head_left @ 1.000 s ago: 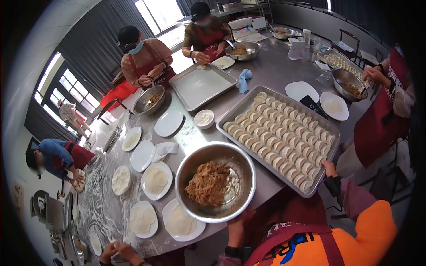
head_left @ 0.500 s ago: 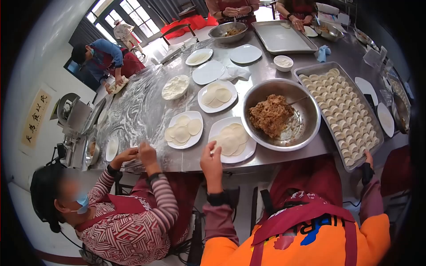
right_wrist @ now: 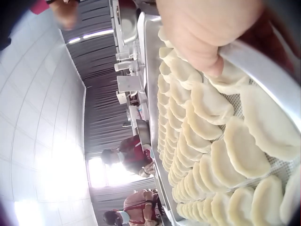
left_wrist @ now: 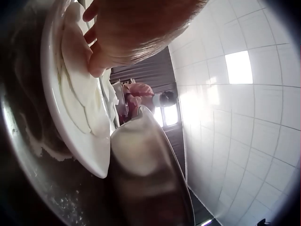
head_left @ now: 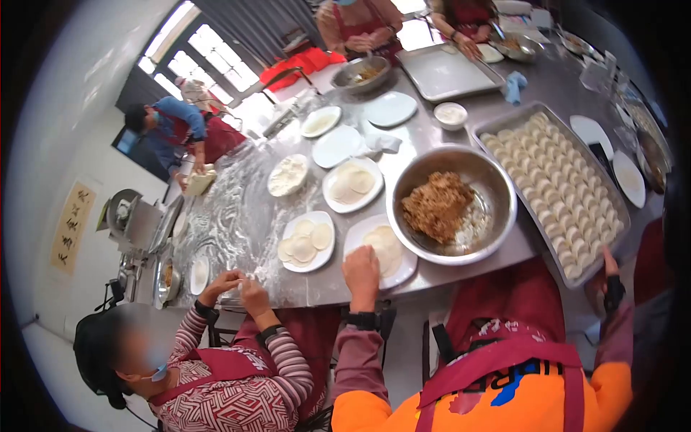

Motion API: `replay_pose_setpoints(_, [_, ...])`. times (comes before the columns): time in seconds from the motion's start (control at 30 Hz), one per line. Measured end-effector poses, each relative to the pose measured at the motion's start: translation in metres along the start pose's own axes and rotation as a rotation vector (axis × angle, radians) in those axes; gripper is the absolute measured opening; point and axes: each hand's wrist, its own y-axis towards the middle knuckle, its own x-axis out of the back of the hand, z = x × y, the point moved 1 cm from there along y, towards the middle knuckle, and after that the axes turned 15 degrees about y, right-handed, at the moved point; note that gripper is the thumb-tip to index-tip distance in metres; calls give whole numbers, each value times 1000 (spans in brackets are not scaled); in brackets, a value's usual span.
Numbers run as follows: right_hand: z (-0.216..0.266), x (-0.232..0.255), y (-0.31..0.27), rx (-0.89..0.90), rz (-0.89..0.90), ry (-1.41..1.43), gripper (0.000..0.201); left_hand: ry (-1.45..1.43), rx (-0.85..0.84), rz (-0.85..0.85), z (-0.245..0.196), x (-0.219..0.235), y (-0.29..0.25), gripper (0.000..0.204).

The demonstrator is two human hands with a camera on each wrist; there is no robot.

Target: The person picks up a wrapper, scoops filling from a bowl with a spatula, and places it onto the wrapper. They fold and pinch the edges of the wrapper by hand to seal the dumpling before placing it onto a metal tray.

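My left hand [head_left: 361,277] is over the near side of a white plate [head_left: 404,279] of round dumpling wrappers [head_left: 384,252]. In the left wrist view its bent fingertips [left_wrist: 97,66] come down onto the pale, overlapping wrappers [left_wrist: 77,89]. At the near right corner of a metal tray [head_left: 536,115], my right hand [head_left: 603,277] grips the rim. The right wrist view shows the thumb [right_wrist: 209,61] over the rim, above the dumplings [right_wrist: 211,103], which lie in rows on the tray's perforated surface.
A steel bowl [head_left: 504,225] of minced filling [head_left: 439,207] stands between plate and tray. Another plate of wrappers [head_left: 306,241] and a bowl of flour [head_left: 288,175] lie left. A seated person [head_left: 216,374] works close on my left; others stand around the floury steel table [head_left: 230,237].
My left hand has moved from below the filling bowl to the wrapper plate, and its fingers have lowered onto the wrappers. The head view has swung left. My right hand stays at the tray.
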Motion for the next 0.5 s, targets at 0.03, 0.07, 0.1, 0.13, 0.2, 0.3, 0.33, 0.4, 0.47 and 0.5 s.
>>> replay_pose_setpoints(0.03, [-1,-35,-29,13,36,132,53,18,-3,-12,0,1,0,25])
replay_pose_setpoints(0.07, [16,-30,-40,107,-78,-230,37,37,-5,-25,1,2,2,25])
replay_pose_setpoints(0.1, [34,-27,-50,151,-234,-671,25,35,16,-14,4,3,1,25])
replay_pose_setpoints(0.13, [52,-23,-60,147,-407,-1025,23,24,32,-5,5,0,3,24])
replay_pose_setpoints(0.2, [46,-65,-61,462,-195,-983,23,16,55,17,5,-2,12,23])
replay_pose_setpoints(0.3, [18,-160,-77,654,73,-921,19,18,78,140,2,8,20,18])
replay_pose_setpoints(0.33, [4,-200,-78,655,163,-884,15,10,89,165,2,9,23,18])
replay_pose_setpoints(0.4, [-27,-258,-65,668,357,-855,4,-1,119,225,3,9,22,17])
replay_pose_setpoints(0.47, [-56,-294,-41,755,522,-872,22,-34,142,216,4,10,22,13])
replay_pose_setpoints(0.5, [-61,-316,-38,671,550,-903,30,-50,154,216,4,12,21,12])
